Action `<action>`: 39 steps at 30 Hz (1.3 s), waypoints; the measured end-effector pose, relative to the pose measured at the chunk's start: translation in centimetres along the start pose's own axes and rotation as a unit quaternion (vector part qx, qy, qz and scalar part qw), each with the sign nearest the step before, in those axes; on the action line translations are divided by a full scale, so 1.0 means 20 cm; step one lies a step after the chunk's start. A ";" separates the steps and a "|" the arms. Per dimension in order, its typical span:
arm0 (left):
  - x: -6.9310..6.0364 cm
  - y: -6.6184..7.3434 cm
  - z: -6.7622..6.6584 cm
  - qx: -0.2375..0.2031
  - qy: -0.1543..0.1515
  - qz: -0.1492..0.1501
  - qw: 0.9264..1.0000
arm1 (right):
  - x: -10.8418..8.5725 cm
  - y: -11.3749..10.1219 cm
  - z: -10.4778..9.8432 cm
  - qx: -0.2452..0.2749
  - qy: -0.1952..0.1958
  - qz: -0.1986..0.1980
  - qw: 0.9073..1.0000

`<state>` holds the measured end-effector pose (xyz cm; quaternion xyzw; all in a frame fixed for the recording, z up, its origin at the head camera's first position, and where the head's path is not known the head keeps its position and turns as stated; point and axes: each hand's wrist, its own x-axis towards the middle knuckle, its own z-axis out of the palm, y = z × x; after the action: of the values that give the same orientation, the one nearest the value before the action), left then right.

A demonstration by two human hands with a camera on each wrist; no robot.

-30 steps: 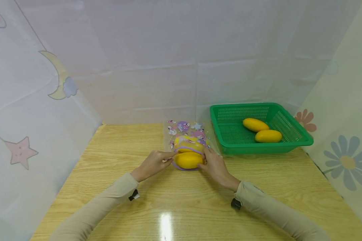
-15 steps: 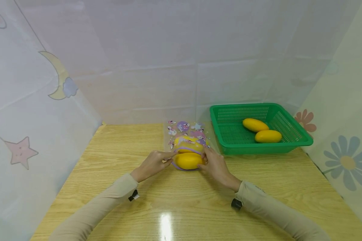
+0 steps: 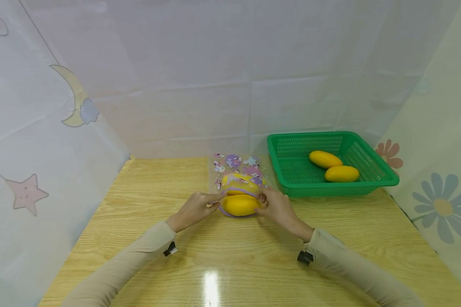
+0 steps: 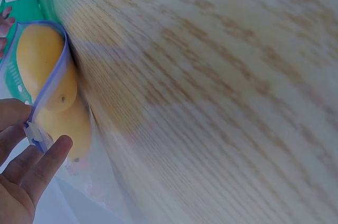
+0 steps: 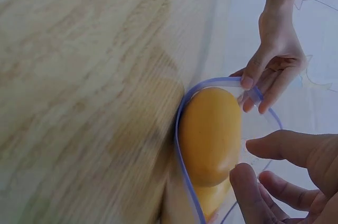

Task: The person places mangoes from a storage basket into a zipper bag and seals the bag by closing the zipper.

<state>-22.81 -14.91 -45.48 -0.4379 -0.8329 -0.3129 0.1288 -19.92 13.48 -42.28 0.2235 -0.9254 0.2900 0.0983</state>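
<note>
A clear zip bag [image 3: 230, 161] with cartoon prints and a purple zip edge lies on the table, its mouth spread toward me. One yellow mango-like fruit [image 3: 241, 205] sits in the mouth. Behind it, a second yellow fruit [image 3: 238, 183] shows through the printed plastic. My left hand [image 3: 200, 208] pinches the zip edge by its white slider [image 4: 35, 133] at the left corner. At the fruit's right end is my right hand [image 3: 278, 209]. Its thumb and fingers are apart with nothing between them in the right wrist view, close beside the fruit [image 5: 210, 134].
A green plastic basket [image 3: 297, 189] stands at the back right, near the bag. Inside lie two more yellow fruits [image 3: 342, 173]. The wooden table [image 3: 169, 179] meets printed cloth walls at its back and sides.
My right hand has shifted slightly right, away from the bag's mouth. The front fruit sits a touch farther right than a second ago. My left hand stays in place.
</note>
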 end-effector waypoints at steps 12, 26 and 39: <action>0.01 0.00 0.00 0.015 -0.009 0.003 1.000 | 0.02 0.02 -0.07 0.033 0.001 -0.005 0.999; 0.01 0.00 0.00 0.011 -0.006 0.008 1.000 | 0.05 0.02 -0.20 0.028 0.002 -0.007 1.000; 0.02 0.00 0.00 0.022 -0.006 0.009 1.000 | 0.08 0.06 -0.31 0.020 -0.011 0.001 1.000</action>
<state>-22.99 -14.72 -45.27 -0.4441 -0.8365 -0.2909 0.1358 -21.62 17.34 -37.24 0.2278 -0.9206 0.3058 0.0838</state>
